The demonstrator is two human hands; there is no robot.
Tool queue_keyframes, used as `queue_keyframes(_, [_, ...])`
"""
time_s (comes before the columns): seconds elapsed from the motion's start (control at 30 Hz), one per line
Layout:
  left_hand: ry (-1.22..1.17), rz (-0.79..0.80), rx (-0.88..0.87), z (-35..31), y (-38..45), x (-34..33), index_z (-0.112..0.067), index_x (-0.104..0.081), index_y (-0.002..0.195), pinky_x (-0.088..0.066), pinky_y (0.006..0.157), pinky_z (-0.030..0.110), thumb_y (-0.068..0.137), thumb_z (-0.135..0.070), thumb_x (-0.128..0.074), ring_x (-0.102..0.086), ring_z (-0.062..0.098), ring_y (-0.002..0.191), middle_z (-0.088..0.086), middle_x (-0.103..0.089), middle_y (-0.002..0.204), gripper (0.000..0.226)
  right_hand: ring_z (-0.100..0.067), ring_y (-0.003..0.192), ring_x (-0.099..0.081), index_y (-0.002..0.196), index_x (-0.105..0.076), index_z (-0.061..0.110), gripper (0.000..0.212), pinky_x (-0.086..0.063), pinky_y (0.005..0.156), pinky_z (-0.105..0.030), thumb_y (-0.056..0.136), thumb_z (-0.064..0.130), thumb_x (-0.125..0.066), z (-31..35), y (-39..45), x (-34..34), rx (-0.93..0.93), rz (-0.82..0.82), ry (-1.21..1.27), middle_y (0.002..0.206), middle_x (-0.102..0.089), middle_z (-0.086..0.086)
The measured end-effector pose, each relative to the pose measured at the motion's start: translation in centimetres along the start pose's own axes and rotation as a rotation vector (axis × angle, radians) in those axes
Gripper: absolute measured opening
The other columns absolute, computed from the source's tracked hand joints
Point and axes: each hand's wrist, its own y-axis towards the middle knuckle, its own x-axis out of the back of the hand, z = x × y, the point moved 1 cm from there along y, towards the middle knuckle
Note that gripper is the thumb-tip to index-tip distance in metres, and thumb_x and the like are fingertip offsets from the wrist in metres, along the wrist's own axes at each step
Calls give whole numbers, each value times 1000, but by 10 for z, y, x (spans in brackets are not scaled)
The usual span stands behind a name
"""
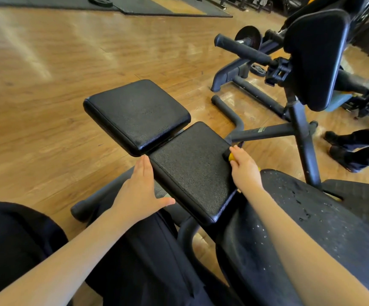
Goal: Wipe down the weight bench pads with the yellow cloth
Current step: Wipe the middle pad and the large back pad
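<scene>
Yellow cloth (232, 157) peeks out beneath the right hand (244, 165), bunched in its grip at the near pad's (192, 168) right edge. That pad runs lengthwise away toward the far pad (135, 113). Left hand (138, 191) lies flat with straight fingers against its left edge, holding nothing.

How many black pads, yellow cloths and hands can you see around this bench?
Black pads: 4 (far pad, middle pad, near pad, upright pad)
Yellow cloths: 1 (yellow cloth)
Hands: 2 (left hand, right hand)
Total: 7
</scene>
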Motion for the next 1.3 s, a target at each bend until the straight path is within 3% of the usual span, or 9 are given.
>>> queue_keyframes(0.17, [9, -3, 15, -2, 1, 0, -4, 17, 145, -20, 115, 37, 69, -63, -67, 3, 21, 146, 11, 11, 157, 128, -18, 135, -34, 132, -47, 15, 43, -12, 111, -23, 90, 6, -49, 33, -59, -11, 273, 81, -66, 142, -43, 0])
queue_keyframes(0.37, [32, -16, 49, -6, 0, 0, -5, 18, 145, -22, 115, 37, 68, -64, -67, -1, 22, 146, 11, 12, 157, 129, -2, 129, -30, 128, -53, 17, 49, -12, 110, -34, 80, 7, -50, 49, -107, -15, 509, 158, -21, 136, -50, 2])
queue_keyframes(0.53, [12, -9, 39, -6, 0, 1, -5, 19, 145, -21, 115, 36, 69, -62, -68, 0, 21, 145, 11, 12, 157, 128, -3, 130, -30, 128, -52, 15, 45, -9, 110, -7, 86, 20, -39, 41, -92, -11, 555, 273, 33, 135, -40, 10])
queue_keyframes(0.67, [8, -5, 25, -5, 0, 1, -4, 19, 145, -20, 115, 35, 70, -62, -66, 3, 20, 145, 10, 12, 157, 127, -4, 130, -29, 128, -53, 16, 41, -6, 108, -3, 87, 14, -46, 32, -79, -12, 588, 262, 12, 135, -39, 11])
queue_keyframes(0.73, [8, 2, 14, -4, -1, 2, -4, 18, 145, -19, 116, 35, 71, -62, -66, 4, 20, 145, 11, 13, 157, 126, -4, 132, -30, 128, -52, 16, 43, -8, 108, -4, 86, 10, -47, 28, -66, -11, 573, 263, 3, 135, -39, 11])
queue_keyframes(0.87, [39, 30, 1, -2, -2, 3, -2, 19, 144, -19, 114, 34, 73, -63, -62, 6, 21, 145, 11, 15, 156, 123, -4, 130, -30, 130, -49, 17, 41, -19, 111, -18, 91, 4, -49, 14, -22, -5, 413, 197, -6, 139, -43, 6])
queue_keyframes(0.97, [63, 56, -5, -2, -1, 3, -1, 20, 143, -18, 115, 35, 76, -63, -59, 7, 22, 145, 13, 18, 156, 121, -13, 134, -35, 132, -47, 19, 41, -21, 105, -14, 93, 6, -46, 8, 12, 1, 230, 132, -22, 143, -43, 2])
queue_keyframes(1.1, [57, 51, -5, -1, 0, 4, -2, 19, 144, -23, 115, 39, 74, -62, -62, 3, 24, 145, 13, 15, 156, 123, -20, 134, -35, 135, -44, 18, 41, -27, 109, -31, 95, 9, -40, 15, 34, -4, 16, 36, -6, 146, -39, 1])
queue_keyframes(1.3, [77, 48, -16, 2, 2, 1, 0, 19, 144, -24, 115, 40, 74, -63, -62, 7, 23, 145, 14, 15, 156, 124, -24, 138, -25, 141, -34, 16, 44, -24, 112, -37, 97, 12, -34, 29, 28, -18, -62, 13, -112, 151, -30, -3])
